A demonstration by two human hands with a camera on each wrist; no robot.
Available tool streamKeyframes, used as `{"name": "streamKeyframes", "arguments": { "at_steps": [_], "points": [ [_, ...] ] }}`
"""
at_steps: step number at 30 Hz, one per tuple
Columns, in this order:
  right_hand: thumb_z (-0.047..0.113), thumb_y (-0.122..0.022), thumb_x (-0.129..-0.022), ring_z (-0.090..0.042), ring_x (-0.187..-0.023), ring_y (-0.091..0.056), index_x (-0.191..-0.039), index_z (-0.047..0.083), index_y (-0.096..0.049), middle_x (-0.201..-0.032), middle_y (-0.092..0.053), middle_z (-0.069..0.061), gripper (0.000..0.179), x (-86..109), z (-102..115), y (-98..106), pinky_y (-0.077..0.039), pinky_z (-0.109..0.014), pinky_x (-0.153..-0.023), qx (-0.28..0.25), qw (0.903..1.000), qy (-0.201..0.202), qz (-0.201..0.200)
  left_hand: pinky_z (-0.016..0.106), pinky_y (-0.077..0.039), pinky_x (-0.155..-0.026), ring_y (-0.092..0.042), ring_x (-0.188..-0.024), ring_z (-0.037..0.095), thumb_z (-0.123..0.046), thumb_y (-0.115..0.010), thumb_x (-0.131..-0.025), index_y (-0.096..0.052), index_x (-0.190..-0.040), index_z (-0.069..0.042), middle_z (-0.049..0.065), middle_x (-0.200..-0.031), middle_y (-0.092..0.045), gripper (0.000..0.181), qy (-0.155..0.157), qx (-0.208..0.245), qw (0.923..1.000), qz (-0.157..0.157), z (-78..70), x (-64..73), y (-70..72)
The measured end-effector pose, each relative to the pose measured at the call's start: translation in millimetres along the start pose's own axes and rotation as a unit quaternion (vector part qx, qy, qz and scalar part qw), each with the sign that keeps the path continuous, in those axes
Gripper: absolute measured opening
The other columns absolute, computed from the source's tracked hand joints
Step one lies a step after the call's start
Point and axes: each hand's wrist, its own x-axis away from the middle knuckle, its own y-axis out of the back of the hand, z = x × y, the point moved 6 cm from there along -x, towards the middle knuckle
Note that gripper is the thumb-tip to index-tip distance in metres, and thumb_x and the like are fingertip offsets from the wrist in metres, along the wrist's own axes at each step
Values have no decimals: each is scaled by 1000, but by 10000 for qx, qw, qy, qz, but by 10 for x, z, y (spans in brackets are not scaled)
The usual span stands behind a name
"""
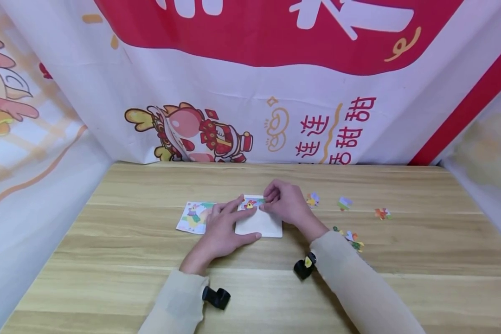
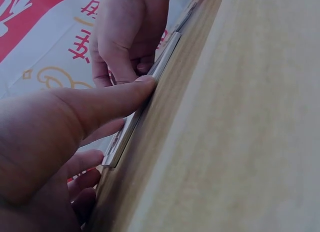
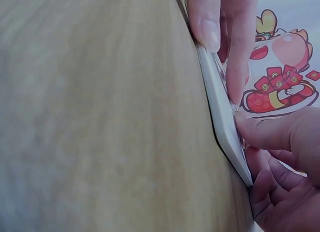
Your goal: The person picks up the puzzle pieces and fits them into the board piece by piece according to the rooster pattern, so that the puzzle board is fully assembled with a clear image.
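Observation:
A small white puzzle board (image 1: 260, 226) lies flat on the wooden table, with a strip of colourful jigsaw pieces (image 1: 250, 202) along its far edge. My left hand (image 1: 223, 232) spreads over the board's left side. Its thumb (image 2: 117, 100) rests at the near edge, and a fingertip touches the placed pieces. At the far right corner my right hand (image 1: 287, 202) pinches a jigsaw piece, mostly hidden by its curled fingers. In the right wrist view, the right thumb (image 3: 206, 22) is right at the board's edge (image 3: 220, 110).
A picture card (image 1: 194, 218) of a cartoon animal lies left of the board, partly under my left hand. Loose jigsaw pieces lie to the right: one (image 1: 313, 199) near the hand, others (image 1: 344, 202) farther out, and a small cluster (image 1: 351, 237) beside my right sleeve. A printed cloth (image 1: 250, 93) hangs behind.

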Motion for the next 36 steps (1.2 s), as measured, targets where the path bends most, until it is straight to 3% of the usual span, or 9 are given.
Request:
{"name": "streamKeyframes", "arguments": {
  "at_steps": [10,30,36],
  "points": [
    [16,-89,-90,-20,-88,-66,-100,14,-79,-96,-75,-4,14,23,22,22,-56,-31,-80,151,9998,13,100,63,-32,-121,-35,-147,34,-48,-86,-90,-65,-150,-29,2,-178,-32,67,60,-80,9999,-28,-10,-1,19],
    [17,-88,-92,-19,-87,-66,-100,15,-82,-95,-76,-2,11,95,-14,71,-57,-31,-79,203,9998,-5,79,63,-30,-123,-33,-149,33,-47,-87,-89,-67,-149,-29,-1,-179,-31,66,145,15,9999,-31,-9,2,8],
    [17,-89,-90,-20,-87,-66,-102,15,-81,-96,-75,-3,14,83,-12,67,-57,-31,-79,213,9997,-25,95,64,-27,-124,-29,-151,34,-46,-88,-89,-66,-149,-29,0,-181,-24,66,208,117,9997,-9,-3,-3,2]
  ]
}}
